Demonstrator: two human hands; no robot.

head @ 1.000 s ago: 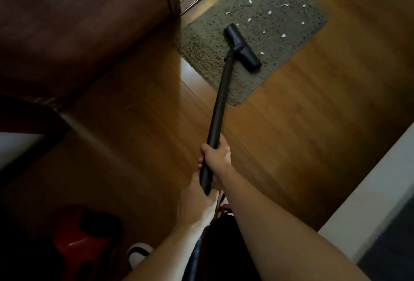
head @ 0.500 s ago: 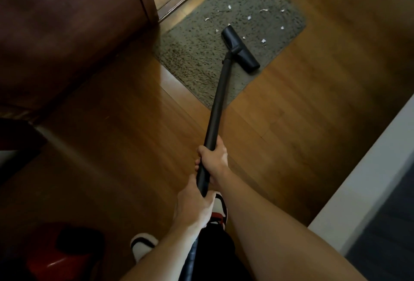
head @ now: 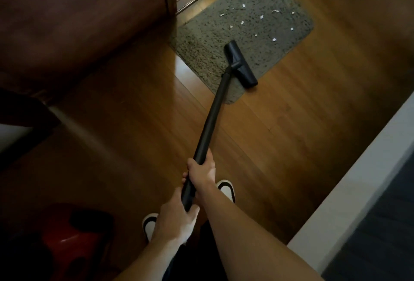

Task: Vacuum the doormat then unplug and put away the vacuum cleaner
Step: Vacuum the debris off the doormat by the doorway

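Left hand (head: 177, 224) and right hand (head: 201, 168) grip the wand (head: 210, 121). The nozzle (head: 240, 64) has drawn back to the doormat (head: 201, 40) edge; scraps (head: 242, 22) remain.

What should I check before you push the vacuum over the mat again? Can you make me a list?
1. Both hands hold firmly: ok. The right hand and the left hand both grip the wand.
2. Floor head on the doormat: ok. It rests near the mat's near edge.
3. Mat clean: not ok. White scraps lie on the far part, beyond the head.
4. Way to the scraps free: ok. Only mat lies between them and the head.
5. Red vacuum body ready to follow: cannot tell. It is dark and blurred.
6. Plugged in safely: cannot tell. None of that shows.
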